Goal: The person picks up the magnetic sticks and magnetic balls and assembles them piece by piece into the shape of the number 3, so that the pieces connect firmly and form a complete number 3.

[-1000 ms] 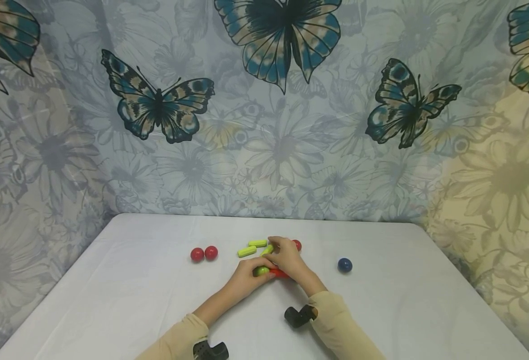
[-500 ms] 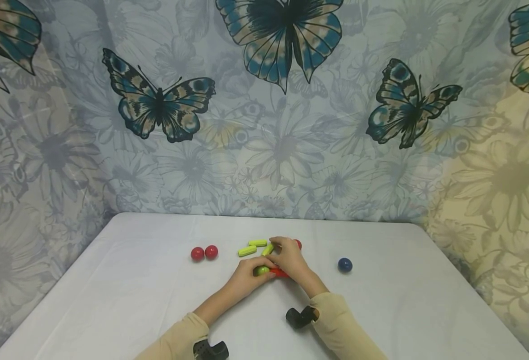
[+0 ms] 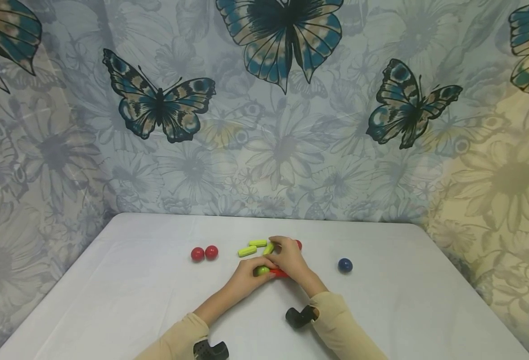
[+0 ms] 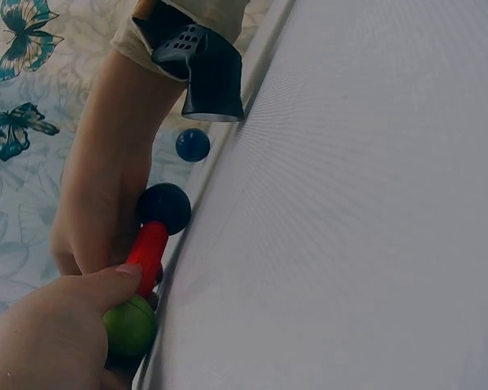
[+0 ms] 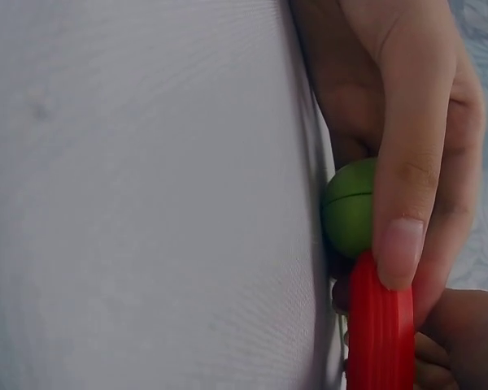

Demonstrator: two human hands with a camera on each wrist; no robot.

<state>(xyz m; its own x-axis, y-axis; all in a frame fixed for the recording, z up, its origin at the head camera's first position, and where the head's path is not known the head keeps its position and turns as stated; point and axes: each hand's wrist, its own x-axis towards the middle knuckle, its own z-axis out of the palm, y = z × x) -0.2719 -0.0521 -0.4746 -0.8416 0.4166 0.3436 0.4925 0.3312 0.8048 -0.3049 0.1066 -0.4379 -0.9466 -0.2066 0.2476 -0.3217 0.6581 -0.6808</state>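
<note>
My left hand (image 3: 243, 276) grips a green ball (image 4: 131, 327) and the near end of a ribbed red rod (image 5: 381, 325), its thumb lying over where they meet. A dark blue ball (image 4: 164, 209) sits at the rod's other end; the right hand hides it in the head view. Just beyond, my right hand (image 3: 288, 257) pinches a yellow-green rod (image 3: 269, 248) between thumb and fingers. Part of that rod is covered by the fingers. In the right wrist view only a little of the right hand (image 5: 464, 333) shows.
Two yellow-green rods (image 3: 247, 251) lie behind the hands. A pair of red balls (image 3: 211, 252) is to the left on the white table (image 3: 124, 290). Another red ball (image 3: 299, 244) peeks out behind the right hand, and a loose blue ball (image 3: 345, 265) lies to the right.
Hardly anything differs. The right hand and the yellow-green rod it pinches have shifted very slightly; the left hand keeps its grip on the green ball and red rod.
</note>
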